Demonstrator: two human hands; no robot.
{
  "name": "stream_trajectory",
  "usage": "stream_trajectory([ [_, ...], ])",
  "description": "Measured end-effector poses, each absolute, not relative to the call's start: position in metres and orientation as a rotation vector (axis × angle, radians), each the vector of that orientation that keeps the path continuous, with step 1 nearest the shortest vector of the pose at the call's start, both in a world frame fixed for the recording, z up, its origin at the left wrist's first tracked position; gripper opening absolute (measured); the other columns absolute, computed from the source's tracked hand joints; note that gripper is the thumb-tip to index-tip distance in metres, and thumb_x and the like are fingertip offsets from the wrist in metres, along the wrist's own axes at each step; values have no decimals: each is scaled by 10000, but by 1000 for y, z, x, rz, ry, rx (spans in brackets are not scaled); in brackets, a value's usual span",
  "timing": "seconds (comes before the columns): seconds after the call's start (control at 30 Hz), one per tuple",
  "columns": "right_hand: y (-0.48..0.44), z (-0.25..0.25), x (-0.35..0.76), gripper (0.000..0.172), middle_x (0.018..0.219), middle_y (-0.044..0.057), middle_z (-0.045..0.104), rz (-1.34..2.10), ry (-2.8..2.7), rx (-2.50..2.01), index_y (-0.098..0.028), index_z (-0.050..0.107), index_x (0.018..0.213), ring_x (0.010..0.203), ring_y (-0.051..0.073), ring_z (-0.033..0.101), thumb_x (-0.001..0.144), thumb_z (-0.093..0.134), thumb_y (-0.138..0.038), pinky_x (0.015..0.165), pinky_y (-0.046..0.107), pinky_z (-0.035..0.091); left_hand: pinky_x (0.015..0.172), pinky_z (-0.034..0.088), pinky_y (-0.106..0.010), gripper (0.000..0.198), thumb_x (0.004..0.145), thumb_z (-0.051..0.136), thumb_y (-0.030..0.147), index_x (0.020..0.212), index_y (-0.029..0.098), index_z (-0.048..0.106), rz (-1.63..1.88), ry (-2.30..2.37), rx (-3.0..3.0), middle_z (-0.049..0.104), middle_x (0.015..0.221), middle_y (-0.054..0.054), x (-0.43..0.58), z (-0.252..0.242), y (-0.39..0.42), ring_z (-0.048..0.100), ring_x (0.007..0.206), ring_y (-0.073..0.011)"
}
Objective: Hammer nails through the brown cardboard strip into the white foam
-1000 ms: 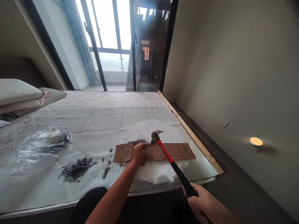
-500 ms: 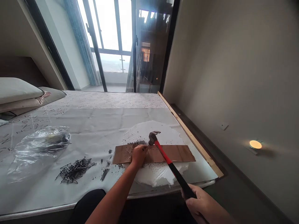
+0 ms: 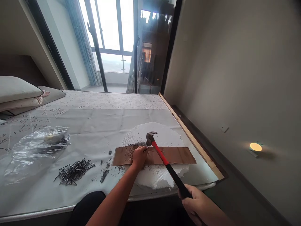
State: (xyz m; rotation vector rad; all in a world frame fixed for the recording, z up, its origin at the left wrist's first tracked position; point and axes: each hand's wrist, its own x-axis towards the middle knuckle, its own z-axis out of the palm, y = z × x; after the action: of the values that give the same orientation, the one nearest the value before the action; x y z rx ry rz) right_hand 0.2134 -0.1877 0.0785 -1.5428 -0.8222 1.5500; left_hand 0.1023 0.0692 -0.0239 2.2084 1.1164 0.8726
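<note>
My right hand (image 3: 194, 202) grips the black end of a claw hammer (image 3: 166, 161) with a red and black handle. The hammer's head sits just above the fingertips of my left hand (image 3: 139, 157). My left hand rests on a long brown cardboard strip (image 3: 175, 155), its fingers pinched round what looks like a thin nail, mostly hidden by the fingers and hammer head. Rows of small holes or nail heads mark the strip on both sides of that hand. Beneath the strip lies a white foam-like sheet (image 3: 162, 131) with a ragged edge.
A pile of nails (image 3: 74, 171) lies to the left, with a smaller bunch of nails (image 3: 104, 176) nearer my arm. Grey crumbs (image 3: 108, 164) are scattered around. Further left is a clear plastic bag (image 3: 39, 142). A wooden batten (image 3: 190, 133) runs along the right edge by the wall.
The hammer has shifted slightly left and its head is now closer to my left fingertips. My right hand has moved a little left with it. My left hand stays in place.
</note>
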Motion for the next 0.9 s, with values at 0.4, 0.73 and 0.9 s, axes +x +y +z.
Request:
stream_trajectory([
  [0.4,-188,94,209,85,393,-125,315,1555,-817,-1587,-197,404,737,314,40,245,665,403,-151,353,184,175,730,449,-266,188,792,524,202,786,193,713,803,1128,2212,692,845,-43,102,-24,69,614,796,-166],
  [0.73,-193,97,211,83,377,-135,304,1539,-841,-1526,-193,399,785,324,38,226,709,393,-160,364,186,183,723,427,-258,180,756,531,144,754,199,702,695,1161,2335,679,868,-27,102,-25,67,604,805,-160],
  [0.9,-186,74,211,105,355,-134,302,1579,-811,-1549,-203,399,715,274,39,216,620,386,-162,305,184,162,692,427,-249,168,745,536,145,732,186,699,694,1181,2336,660,814,-29,100,-24,69,597,758,-152],
])
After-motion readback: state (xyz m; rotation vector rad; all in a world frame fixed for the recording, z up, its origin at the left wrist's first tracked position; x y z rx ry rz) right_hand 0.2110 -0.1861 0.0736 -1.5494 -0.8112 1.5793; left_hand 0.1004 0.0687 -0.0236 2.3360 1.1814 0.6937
